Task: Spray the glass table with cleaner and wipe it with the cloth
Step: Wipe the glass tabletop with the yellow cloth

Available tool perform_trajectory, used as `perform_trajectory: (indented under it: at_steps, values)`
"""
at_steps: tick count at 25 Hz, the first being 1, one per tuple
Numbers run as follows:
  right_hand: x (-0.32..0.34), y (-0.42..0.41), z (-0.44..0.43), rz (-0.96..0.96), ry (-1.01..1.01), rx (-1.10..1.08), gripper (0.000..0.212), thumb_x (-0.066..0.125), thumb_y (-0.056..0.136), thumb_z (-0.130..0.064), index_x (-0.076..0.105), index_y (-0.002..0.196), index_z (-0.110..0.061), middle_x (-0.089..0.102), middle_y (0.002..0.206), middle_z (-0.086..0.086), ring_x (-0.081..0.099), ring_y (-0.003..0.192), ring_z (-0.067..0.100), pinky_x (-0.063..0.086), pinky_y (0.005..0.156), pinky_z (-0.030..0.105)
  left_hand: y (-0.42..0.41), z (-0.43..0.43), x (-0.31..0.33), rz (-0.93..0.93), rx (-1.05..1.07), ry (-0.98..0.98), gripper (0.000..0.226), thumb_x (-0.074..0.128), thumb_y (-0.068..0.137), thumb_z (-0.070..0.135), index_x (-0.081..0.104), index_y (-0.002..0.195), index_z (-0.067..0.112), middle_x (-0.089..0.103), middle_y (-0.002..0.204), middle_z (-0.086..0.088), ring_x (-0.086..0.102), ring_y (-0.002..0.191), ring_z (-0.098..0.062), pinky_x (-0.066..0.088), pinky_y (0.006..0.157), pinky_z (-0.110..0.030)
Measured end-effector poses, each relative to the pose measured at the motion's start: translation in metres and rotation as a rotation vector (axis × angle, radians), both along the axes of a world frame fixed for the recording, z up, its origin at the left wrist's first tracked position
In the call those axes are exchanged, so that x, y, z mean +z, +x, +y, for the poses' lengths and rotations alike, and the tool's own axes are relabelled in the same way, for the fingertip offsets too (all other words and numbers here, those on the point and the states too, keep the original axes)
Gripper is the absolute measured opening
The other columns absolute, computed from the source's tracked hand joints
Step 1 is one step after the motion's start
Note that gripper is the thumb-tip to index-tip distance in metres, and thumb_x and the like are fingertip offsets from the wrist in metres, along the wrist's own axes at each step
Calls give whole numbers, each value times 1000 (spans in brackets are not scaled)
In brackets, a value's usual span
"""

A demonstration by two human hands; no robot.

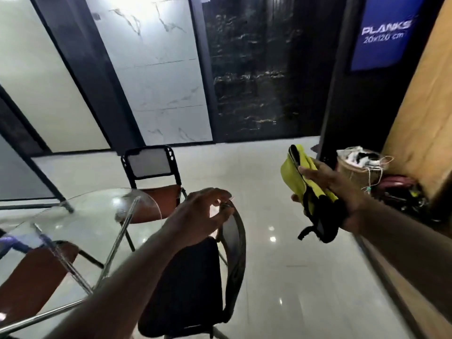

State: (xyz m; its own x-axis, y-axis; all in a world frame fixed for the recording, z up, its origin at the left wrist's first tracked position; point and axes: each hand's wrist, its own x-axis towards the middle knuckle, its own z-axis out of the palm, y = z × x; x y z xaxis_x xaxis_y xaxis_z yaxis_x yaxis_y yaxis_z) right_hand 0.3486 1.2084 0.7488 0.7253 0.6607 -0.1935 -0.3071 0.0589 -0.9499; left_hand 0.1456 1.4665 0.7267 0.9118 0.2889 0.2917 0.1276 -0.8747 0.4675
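The round glass table (80,216) on chrome legs fills the lower left. My right hand (325,182) is raised over the floor to the right of the table, shut on a yellow cloth (292,174) bundled with a black piece whose strap hangs down. My left hand (198,214) reaches past the table's right edge, its fingers curled on the top rail of a black chair (193,285). A blurred blue-purple shape (11,242) shows at the table's left edge; I cannot tell what it is.
Two chairs with orange-brown seats stand at the table, one behind it (156,182) and one under its near side (34,272). Glossy white floor (281,265) spreads to the right. A basket (359,167) and dark clutter sit by the wooden panel at far right.
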Motion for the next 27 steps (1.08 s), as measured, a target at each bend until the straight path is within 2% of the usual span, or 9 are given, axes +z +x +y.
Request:
perform_trajectory:
  at_steps: [2, 6, 10, 14, 18, 20, 22, 24, 27]
  values:
    - [6, 57, -33, -55, -29, -53, 58, 73, 96, -15, 59, 145, -42, 70, 134, 9, 74, 92, 38, 61, 80, 43, 63, -20, 4, -21, 4, 3, 36, 65, 95, 56, 66, 125, 38, 68, 116, 25, 64, 102, 6, 59, 90, -32]
    - [10, 176, -87, -86, -124, -81, 67, 71, 92, -2, 56, 145, -39, 70, 125, 13, 71, 91, 42, 62, 65, 38, 190, -58, 1, 5, -24, -4, 36, 64, 94, 61, 66, 124, 40, 67, 114, 29, 62, 104, 8, 59, 90, -36]
    - [-13, 268, -76, -47, -187, -96, 71, 80, 80, -8, 62, 139, -43, 72, 124, 16, 72, 96, 42, 58, 81, 48, 274, -62, 0, 18, -16, -25, 37, 62, 94, 65, 66, 123, 42, 67, 114, 29, 63, 105, 7, 59, 90, -35]
    - [-44, 353, -17, 1, -208, -55, 73, 85, 77, -18, 62, 137, -54, 71, 131, 12, 74, 108, 42, 61, 80, 44, 351, -19, -21, 34, 54, -13, 33, 67, 92, 60, 67, 121, 44, 64, 106, 31, 57, 102, 15, 49, 80, -14]
    - [-76, 423, 45, -43, -298, -51, 88, 88, 59, -24, 62, 137, -55, 74, 128, 12, 75, 101, 38, 60, 79, 43, 425, 58, -60, 33, 65, -94, 42, 63, 89, 70, 66, 123, 45, 62, 108, 33, 62, 108, 6, 57, 93, -34]
    - [-71, 458, 76, -105, -331, 0, 91, 86, 59, -25, 60, 142, -51, 76, 126, 8, 75, 98, 30, 59, 80, 42, 456, 92, -71, 45, 136, -116, 48, 56, 85, 77, 62, 124, 50, 61, 111, 29, 61, 113, 1, 57, 97, -38]
    - [-68, 507, 110, -214, -369, 42, 93, 87, 59, -30, 58, 145, -52, 74, 132, -1, 75, 108, 23, 62, 90, 43, 497, 122, -74, 53, 175, -144, 47, 59, 86, 75, 64, 123, 47, 62, 112, 29, 61, 112, 1, 57, 98, -37]
    - [-61, 554, 151, -319, -385, 113, 94, 87, 59, -34, 55, 144, -57, 70, 137, -11, 72, 118, 18, 61, 101, 46, 535, 147, -70, 53, 215, -175, 40, 67, 88, 65, 68, 121, 42, 64, 111, 30, 62, 108, 6, 58, 93, -33]
    - [-68, 614, 217, -444, -400, 178, 96, 85, 55, -43, 51, 142, -65, 67, 137, -22, 68, 123, 15, 58, 107, 49, 576, 185, -67, 48, 306, -146, 31, 73, 90, 53, 70, 118, 39, 61, 103, 35, 55, 102, 22, 49, 81, -11]
